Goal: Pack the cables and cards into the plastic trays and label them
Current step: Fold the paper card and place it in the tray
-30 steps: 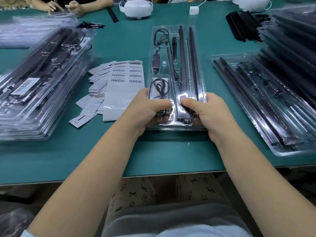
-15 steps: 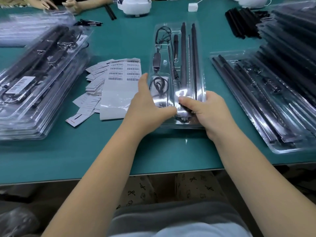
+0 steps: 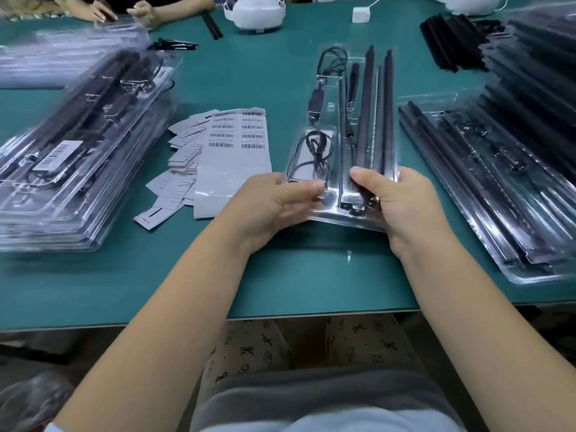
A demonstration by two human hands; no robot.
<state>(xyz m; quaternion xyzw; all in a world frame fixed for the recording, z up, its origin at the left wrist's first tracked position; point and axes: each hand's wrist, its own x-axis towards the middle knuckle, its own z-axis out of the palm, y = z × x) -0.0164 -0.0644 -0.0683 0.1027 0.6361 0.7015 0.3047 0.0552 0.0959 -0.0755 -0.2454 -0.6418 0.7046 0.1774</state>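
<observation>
Both hands grip the near end of the clear tray (image 3: 330,126) (cables and strips inside): left hand (image 3: 274,204) and right hand (image 3: 402,204) curl round it, thumbs on top.

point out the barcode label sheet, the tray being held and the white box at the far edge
barcode label sheet (image 3: 237,135), head view, on its printed barcode rows
held tray (image 3: 358,98), head view, on the clear plastic between its compartments
white box (image 3: 361,14), head view, on its top face

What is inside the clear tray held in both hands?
Inside the clear tray: a coiled black cable and long dark strips. The left hand and right hand cover its near end.
</observation>
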